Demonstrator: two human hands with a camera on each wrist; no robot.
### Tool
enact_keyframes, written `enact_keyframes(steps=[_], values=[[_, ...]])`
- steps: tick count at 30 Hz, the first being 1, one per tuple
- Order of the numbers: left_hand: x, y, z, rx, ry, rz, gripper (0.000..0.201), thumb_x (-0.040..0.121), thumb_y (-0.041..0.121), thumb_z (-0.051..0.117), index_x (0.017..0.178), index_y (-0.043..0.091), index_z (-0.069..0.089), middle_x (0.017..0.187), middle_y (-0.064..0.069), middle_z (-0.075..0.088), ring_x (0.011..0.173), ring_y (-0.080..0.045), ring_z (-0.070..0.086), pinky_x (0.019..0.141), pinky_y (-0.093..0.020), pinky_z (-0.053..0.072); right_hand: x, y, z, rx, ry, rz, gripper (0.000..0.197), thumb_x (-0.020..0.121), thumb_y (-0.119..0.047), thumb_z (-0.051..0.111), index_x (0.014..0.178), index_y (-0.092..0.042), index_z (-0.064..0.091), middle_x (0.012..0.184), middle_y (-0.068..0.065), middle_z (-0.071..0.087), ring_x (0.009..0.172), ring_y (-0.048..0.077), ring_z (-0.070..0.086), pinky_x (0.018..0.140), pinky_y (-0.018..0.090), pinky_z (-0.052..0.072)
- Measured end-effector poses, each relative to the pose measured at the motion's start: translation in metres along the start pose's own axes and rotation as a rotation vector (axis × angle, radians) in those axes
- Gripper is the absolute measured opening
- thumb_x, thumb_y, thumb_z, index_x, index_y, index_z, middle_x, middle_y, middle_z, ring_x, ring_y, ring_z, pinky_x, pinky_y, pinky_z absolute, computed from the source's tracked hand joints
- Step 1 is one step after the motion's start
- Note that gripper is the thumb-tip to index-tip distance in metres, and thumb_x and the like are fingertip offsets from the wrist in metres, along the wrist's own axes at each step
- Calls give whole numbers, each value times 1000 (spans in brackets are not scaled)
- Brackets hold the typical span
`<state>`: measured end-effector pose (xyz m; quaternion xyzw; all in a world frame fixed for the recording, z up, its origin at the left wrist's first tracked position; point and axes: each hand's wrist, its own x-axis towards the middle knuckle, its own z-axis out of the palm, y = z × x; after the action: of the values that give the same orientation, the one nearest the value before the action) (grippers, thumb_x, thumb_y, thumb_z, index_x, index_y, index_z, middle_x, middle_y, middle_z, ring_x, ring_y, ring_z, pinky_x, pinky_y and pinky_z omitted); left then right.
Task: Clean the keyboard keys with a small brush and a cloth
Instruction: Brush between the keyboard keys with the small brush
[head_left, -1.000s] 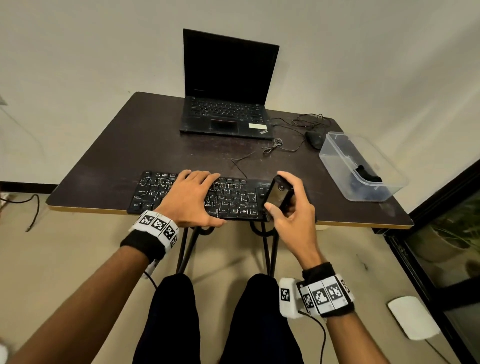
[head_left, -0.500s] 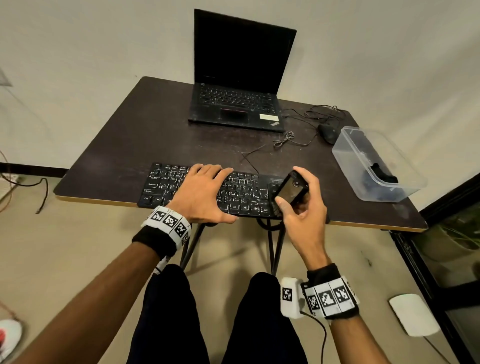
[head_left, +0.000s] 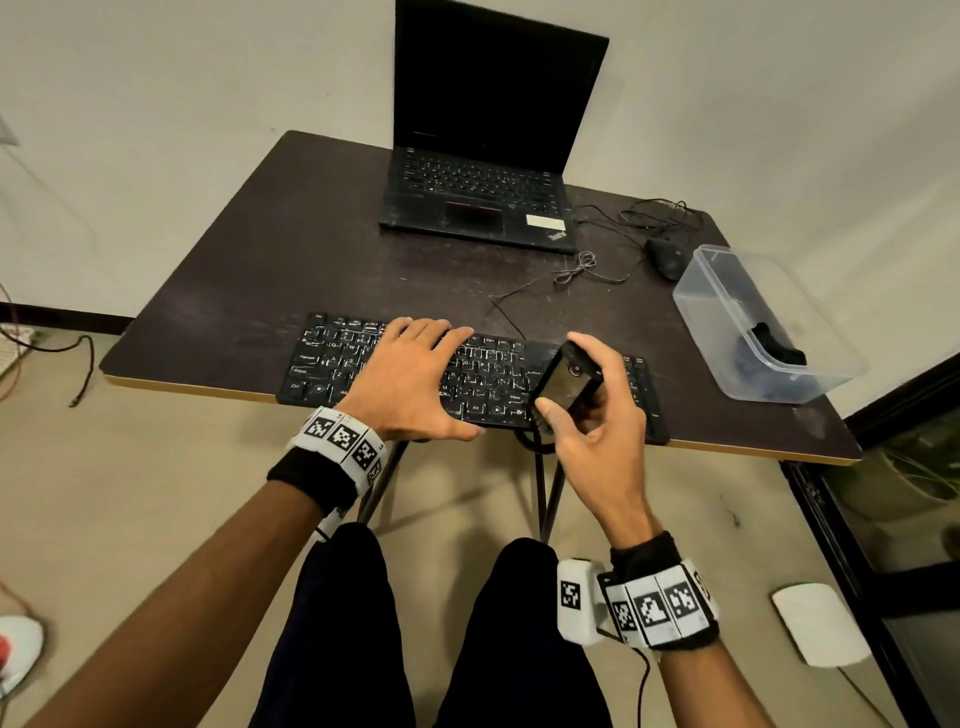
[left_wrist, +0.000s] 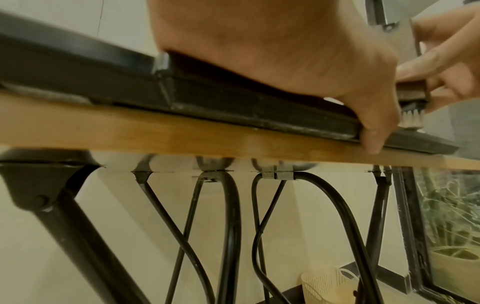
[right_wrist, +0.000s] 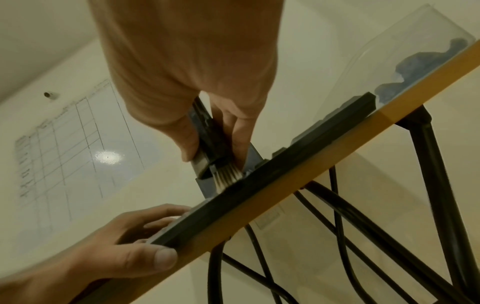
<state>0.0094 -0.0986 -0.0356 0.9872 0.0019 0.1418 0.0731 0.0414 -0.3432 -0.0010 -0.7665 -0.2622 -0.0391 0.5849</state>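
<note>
A black keyboard (head_left: 332, 364) lies along the near edge of the dark table (head_left: 270, 270). My left hand (head_left: 410, 374) lies flat on its middle keys, fingers straight, thumb hooked over the front edge (right_wrist: 163, 259). My right hand (head_left: 587, 410) grips a small black brush (head_left: 563, 382) over the keyboard's right part. The pale bristles (right_wrist: 227, 176) point down and touch the keys near the front edge. The same bristles (left_wrist: 411, 121) show beside my left thumb (left_wrist: 374, 131). A dark cloth (head_left: 774, 348) lies in the clear plastic box (head_left: 800, 291) at the right.
An open black laptop (head_left: 478, 197) stands at the back of the table, with a black mouse (head_left: 667, 257) and tangled cables (head_left: 587, 265) to its right. Black table legs and cables (left_wrist: 228, 226) hang below the table edge. A white object (head_left: 818, 623) lies on the floor at the right.
The head view has shifted, so the table sits lower and further right in frame. Both hands keep their places: the left stays flat on the keys and the right keeps the brush at the right part.
</note>
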Motion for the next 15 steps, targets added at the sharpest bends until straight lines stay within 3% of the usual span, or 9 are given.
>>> enact_keyframes(steps=[5,8,10,12,15], values=[[0,0,0,-12,-7,-12,126,54,93,53,153,17,46,148,-7,54,137,-28,49,124,-49,27,-7,-4,1,-87,-73,-45,72,85,4,79,145,-30,57,130,-20,69,112,12,72,89,43,63],[-1,1,0,-14,-1,-9,125,54,93,54,153,16,47,146,-7,55,136,-28,50,124,-49,27,-7,-1,-2,-69,7,-23,72,87,3,78,145,-32,56,126,-14,71,105,12,74,85,47,63],[-1,0,0,-20,0,-9,125,54,93,54,152,16,47,145,-7,55,135,-28,50,123,-48,27,-7,-2,-4,-80,-43,-38,72,86,3,78,144,-34,56,128,-15,71,105,13,74,82,47,64],[-1,-1,0,-20,0,-7,124,55,93,54,152,16,47,145,-6,55,135,-28,50,123,-48,27,-6,-3,-7,-64,-86,-27,73,85,5,78,143,-34,57,127,-12,72,106,15,74,83,44,64],[-1,0,-1,-10,-14,-6,125,56,94,54,154,17,45,146,-6,53,136,-27,48,124,-47,25,3,1,-8,47,55,22,72,85,9,78,142,-29,57,124,-13,71,106,12,72,87,33,61]])
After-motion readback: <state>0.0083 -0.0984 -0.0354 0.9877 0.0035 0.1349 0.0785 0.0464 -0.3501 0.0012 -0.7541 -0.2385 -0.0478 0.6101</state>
